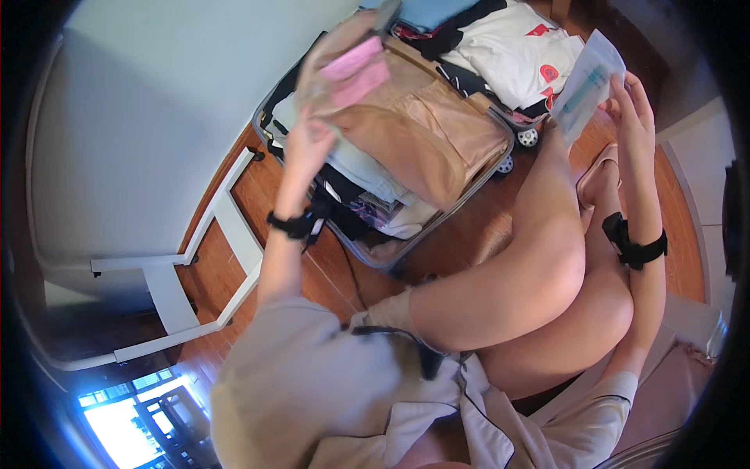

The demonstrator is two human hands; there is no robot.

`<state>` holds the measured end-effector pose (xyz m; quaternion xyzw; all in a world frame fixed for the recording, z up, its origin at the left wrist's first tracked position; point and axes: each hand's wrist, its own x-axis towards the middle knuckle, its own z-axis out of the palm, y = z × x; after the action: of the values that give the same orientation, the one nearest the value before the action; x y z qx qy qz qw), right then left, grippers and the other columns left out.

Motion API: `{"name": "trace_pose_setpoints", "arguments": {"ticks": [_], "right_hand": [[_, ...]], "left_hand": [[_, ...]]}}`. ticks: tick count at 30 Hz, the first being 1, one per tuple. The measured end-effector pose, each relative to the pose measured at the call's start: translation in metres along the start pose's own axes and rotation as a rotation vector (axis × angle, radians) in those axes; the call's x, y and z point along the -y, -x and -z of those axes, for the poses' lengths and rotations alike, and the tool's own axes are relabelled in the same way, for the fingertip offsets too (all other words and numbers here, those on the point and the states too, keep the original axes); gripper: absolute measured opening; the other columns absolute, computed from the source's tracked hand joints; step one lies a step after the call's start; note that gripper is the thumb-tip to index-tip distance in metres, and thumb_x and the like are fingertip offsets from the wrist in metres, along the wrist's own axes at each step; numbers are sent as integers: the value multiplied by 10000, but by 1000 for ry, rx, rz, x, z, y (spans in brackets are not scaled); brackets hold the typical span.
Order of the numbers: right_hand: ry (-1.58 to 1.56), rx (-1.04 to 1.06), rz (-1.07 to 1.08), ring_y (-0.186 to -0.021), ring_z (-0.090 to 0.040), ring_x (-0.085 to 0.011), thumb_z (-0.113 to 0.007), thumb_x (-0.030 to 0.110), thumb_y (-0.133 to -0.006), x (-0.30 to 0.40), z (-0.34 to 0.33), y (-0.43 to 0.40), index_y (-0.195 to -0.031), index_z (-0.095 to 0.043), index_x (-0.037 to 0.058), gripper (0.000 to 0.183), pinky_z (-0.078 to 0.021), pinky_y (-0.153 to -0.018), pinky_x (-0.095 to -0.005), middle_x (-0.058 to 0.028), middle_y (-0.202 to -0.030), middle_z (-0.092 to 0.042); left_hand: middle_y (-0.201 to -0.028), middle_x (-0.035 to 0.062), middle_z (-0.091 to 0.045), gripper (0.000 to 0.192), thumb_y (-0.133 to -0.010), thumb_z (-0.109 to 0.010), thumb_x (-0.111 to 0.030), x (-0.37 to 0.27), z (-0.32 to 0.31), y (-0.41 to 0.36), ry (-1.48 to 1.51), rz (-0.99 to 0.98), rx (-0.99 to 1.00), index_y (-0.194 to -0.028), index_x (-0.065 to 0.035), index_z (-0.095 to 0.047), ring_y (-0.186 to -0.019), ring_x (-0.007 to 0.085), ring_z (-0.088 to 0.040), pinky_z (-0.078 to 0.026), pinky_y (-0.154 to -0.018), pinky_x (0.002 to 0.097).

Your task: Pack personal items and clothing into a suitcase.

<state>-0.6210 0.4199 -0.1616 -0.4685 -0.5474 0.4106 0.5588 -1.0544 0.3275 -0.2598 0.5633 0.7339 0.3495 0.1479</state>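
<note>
My left hand (pixel 307 146) is blurred, its fingers pinched at the near edge of a raised tan fabric divider (pixel 404 146) in an open suitcase (pixel 387 258). A pink packet (pixel 354 73) shows against the divider, just beyond that hand; whether it lies inside a pocket is unclear. Under the divider are folded clothes (pixel 369 170), pale blue, black and patterned. Over at the right, my right hand (pixel 636 111) grips a flat whitish, translucent packet (pixel 592 82) with blue-green print, held up beside the suitcase's other half.
White T-shirts (pixel 515 53) and dark clothes fill the other suitcase half. Its wheels (pixel 527 138) face the wooden floor (pixel 469 234). A white frame (pixel 240 240) stands on the left by the pale wall (pixel 158 76). My bent legs (pixel 510 281) lie between the suitcase and me.
</note>
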Motion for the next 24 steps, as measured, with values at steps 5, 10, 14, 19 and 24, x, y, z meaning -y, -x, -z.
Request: {"name": "trace_pose_setpoints", "arguments": {"ticks": [5,10,14,19,24], "right_hand": [[26,90,6,-708,-502,-41,-527,246,-861,-2,-10,2,-1002,-534,67,228,-390,-672,-179,18,-830,-546],[82,114,5,-688,-502,-45,-524,236,-861,-10,-10,3,-1008,-525,58,231,-380,-654,-177,13,-821,-547],[74,124,-13,-680,-503,-48,-520,230,-863,-4,-11,8,-1001,-528,60,218,-387,-650,-183,11,-814,-545],[43,172,18,-655,-509,-67,-517,220,-866,3,-17,10,-973,-524,52,199,-407,-653,-194,7,-789,-538],[52,154,5,-654,-514,-75,-519,209,-864,3,-4,9,-952,-520,49,183,-410,-646,-194,-1,-796,-536]], "left_hand": [[-787,119,-597,486,-826,-478,-163,102,61,80,102,416,-91,-1216,101,-356,-570,177,-599,-466,-517,265],[-957,120,-589,463,-849,-491,-305,84,63,96,235,672,74,-1199,-11,-415,-710,207,-602,-468,-619,334],[-1073,194,-499,530,-816,-552,-326,60,49,44,-229,151,-26,-1199,8,-404,-1000,272,-495,-408,-818,342],[-1103,204,-482,513,-791,-570,-309,42,33,-38,-489,-261,-12,-1173,8,-440,-1044,327,-454,-360,-898,367],[-1177,208,-454,512,-794,-548,-326,-19,-15,-118,-426,-400,146,-1168,10,-455,-1114,326,-416,-340,-931,367]]}}
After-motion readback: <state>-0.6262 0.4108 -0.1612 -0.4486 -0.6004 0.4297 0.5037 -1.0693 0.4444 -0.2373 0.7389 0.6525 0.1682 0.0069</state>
